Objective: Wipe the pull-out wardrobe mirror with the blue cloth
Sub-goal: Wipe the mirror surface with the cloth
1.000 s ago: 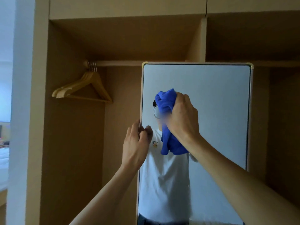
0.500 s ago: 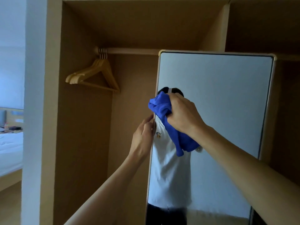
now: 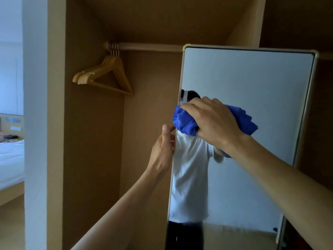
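Showing the wiping step under way, head view. At centre the right hand clasps the blue cloth, bunched into a wad. Its fingers curl over the wad and press it to the glass of the pull-out mirror, close to the left margin. Just below the cloth the left hand holds the mirror's left frame edge. The thumb lies upright along the frame, while the fingers pass behind the edge and are hidden. The mirror stands upright before the open wardrobe, its top edge level with the hanging rail in this view. Some wooden hangers hang at the rail's left end, well apart from both hands. A bed shows at far left.

Handling, as judged: the cloth is soft, light and compliant, so a whole-hand clasp suffices, though a flatter fold would cover more glass per stroke. The pane is rigid, smooth and fragile, and on a pull-out mount it may swing under pressure. The sound place to hold is therefore the frame edge, not the glass face, where fingers would leave marks. How much of the pane is already clean cannot be told.
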### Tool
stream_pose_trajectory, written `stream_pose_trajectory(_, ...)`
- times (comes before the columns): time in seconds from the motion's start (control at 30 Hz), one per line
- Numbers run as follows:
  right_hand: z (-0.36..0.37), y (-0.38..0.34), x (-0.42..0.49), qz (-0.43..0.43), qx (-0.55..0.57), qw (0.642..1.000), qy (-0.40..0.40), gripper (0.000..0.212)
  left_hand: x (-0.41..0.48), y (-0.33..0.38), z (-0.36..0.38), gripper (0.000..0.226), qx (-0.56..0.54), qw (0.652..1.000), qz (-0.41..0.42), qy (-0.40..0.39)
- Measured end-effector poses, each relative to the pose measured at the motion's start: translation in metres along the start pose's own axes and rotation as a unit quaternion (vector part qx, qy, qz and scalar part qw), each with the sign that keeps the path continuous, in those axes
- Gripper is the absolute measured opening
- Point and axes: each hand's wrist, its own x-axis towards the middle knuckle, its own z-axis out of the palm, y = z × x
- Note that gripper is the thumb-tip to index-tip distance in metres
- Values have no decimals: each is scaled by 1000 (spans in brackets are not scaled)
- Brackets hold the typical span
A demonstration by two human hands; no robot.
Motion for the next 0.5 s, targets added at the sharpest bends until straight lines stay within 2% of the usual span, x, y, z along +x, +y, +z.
stream_pose_trajectory(0.2,26,-13,-22,-7,-27,999,-18,34,-2,-11,1,59,14,1000,-13,2)
stream_pose_trajectory(0.37,44,-35,-51,-14,-14,1000,-17,28,-8,-21,5,75,-12,1000,-22,16)
stream_pose_trajectory(0.5,48,-46,-66,-20,3,999,-29,27,-13,-22,7,66,-18,999,-22,17)
